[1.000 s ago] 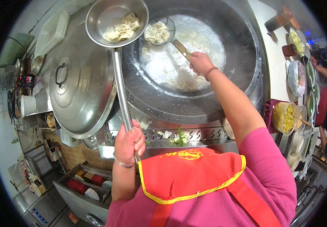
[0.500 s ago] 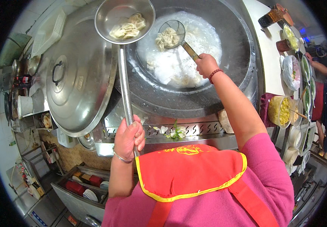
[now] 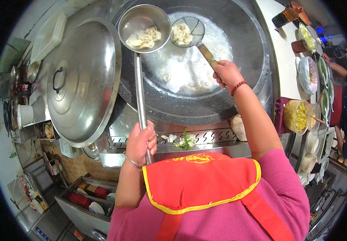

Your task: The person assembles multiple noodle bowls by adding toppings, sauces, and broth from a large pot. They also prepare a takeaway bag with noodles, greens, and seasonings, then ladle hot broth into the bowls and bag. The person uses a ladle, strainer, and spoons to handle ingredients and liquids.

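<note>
The left hand (image 3: 140,143) has a closed grip on the long handle of a steel ladle (image 3: 144,27) holding dumplings (image 3: 144,37) at upper centre. The right hand (image 3: 226,74) grips a wire skimmer (image 3: 187,32), also loaded, just beside it over the wok (image 3: 241,48).

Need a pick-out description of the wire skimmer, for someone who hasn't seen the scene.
Start at the big wok of foaming white water. Above its far left part, the right hand holds a wooden-handled wire skimmer carrying dumplings. Unlike the solid steel ladle beside it, its bowl is open mesh.
</note>
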Demonstrator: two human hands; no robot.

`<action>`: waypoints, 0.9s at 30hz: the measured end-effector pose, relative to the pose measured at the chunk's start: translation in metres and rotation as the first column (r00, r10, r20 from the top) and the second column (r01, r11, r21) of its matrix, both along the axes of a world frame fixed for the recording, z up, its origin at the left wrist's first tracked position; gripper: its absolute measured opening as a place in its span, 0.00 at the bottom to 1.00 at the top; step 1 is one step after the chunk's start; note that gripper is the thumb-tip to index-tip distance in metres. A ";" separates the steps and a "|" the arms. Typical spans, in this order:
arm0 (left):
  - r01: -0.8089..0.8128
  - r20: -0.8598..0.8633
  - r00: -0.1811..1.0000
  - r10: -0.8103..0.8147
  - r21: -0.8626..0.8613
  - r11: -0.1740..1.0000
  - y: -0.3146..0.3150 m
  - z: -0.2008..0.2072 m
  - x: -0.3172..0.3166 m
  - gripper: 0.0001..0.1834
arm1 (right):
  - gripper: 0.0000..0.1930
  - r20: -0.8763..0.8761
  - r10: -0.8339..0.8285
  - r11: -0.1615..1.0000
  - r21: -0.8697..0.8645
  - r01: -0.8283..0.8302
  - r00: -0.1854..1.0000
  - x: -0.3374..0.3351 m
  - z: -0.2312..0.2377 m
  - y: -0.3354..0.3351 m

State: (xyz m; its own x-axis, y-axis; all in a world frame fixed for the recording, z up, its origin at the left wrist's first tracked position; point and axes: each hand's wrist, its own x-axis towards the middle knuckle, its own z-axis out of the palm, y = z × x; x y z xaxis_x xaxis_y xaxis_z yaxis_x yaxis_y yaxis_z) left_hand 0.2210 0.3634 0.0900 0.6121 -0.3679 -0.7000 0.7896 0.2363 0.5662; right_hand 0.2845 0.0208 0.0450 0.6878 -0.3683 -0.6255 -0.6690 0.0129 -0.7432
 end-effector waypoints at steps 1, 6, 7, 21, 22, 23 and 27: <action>0.014 -0.005 1.000 -0.014 0.006 1.000 -0.002 -0.001 0.001 0.08 | 0.09 0.032 0.004 1.000 -0.029 -0.003 0.999 -0.006 0.009 -0.002; 0.053 -0.075 0.996 -0.048 0.071 0.996 -0.019 -0.009 0.005 0.07 | 0.11 0.142 0.050 0.947 -0.322 -0.002 0.989 -0.031 0.039 -0.008; 0.056 -0.082 0.995 -0.051 0.061 0.997 -0.024 -0.012 0.006 0.07 | 0.12 0.179 0.110 0.905 -0.425 -0.024 0.978 -0.034 0.039 -0.006; 0.009 -0.149 0.989 -0.014 -0.034 0.999 -0.036 -0.019 0.008 0.07 | 0.09 -0.019 0.184 0.433 -0.896 -0.098 0.983 0.004 -0.023 -0.056; 0.005 -0.133 0.991 -0.007 -0.019 1.000 -0.034 -0.018 0.009 0.07 | 0.10 -0.048 0.173 0.462 -0.878 -0.125 0.984 0.014 -0.031 -0.061; -0.013 -0.117 0.993 0.009 -0.031 0.999 -0.031 -0.016 0.009 0.07 | 0.10 -0.102 0.139 0.495 -0.854 -0.159 0.985 0.021 -0.039 -0.063; -0.041 -0.066 0.997 0.037 -0.051 0.998 -0.024 -0.010 0.015 0.07 | 0.12 -0.133 0.063 0.930 -0.351 -0.106 0.989 0.040 -0.060 -0.053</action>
State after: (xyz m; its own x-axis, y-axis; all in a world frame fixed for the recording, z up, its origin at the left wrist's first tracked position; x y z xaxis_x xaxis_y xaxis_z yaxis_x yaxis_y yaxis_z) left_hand 0.2357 0.3397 0.0798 0.5804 -0.3817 -0.7193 0.8140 0.2954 0.5001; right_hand 0.3243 -0.0322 -0.0147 0.6558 -0.5251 -0.5424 -0.7387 -0.2983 -0.6044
